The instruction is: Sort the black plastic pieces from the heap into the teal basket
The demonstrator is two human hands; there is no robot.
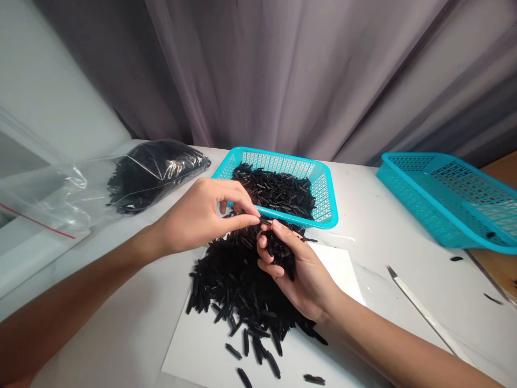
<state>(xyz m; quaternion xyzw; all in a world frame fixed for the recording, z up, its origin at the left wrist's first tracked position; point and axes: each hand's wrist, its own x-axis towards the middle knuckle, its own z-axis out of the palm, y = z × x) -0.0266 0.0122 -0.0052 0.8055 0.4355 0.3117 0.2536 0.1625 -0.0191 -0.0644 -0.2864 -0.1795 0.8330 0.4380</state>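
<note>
A greyish-mauve curtain (262, 70) hangs behind a white table (117, 323), beside a pale wall (60, 70).

Bare hands (204, 213) and bare forearms (109, 277)

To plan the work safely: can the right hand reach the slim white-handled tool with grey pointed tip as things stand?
Probably not yet: the right hand cups small slender black pieces. Once emptied, it likely could; the tool lies beside its forearm, apparently unobstructed.

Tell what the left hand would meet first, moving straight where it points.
The left hand would probably first meet the fingertips of the right hand, just past the black strip it pinches; depth is unclear.
</note>
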